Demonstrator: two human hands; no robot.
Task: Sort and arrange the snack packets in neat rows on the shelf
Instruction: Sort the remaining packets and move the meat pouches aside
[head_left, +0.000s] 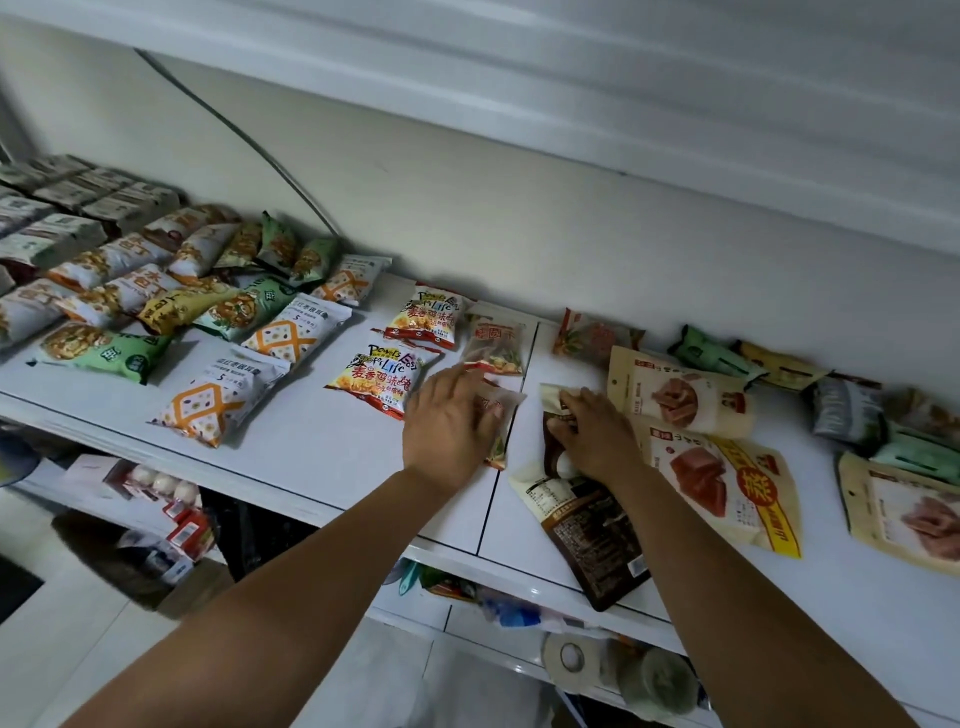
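Note:
Snack packets lie on a white shelf (322, 457). My left hand (449, 431) rests palm down on a clear packet (501, 415) with red edges, just below a matching clear packet (496, 345). My right hand (597, 436) grips the top of a brown and cream pouch (587, 525) lying face down. Two red and yellow chip bags (376, 382) sit in a column left of my left hand. Cream pouches with meat pictures (722, 483) lie to the right of my right hand.
Rows of white, green and yellow packets (156, 306) fill the shelf's left part. Loose green, yellow and grey packets (852, 410) lie by the back wall at right. A lower shelf (171, 504) holds boxes and tape rolls. Another shelf hangs overhead.

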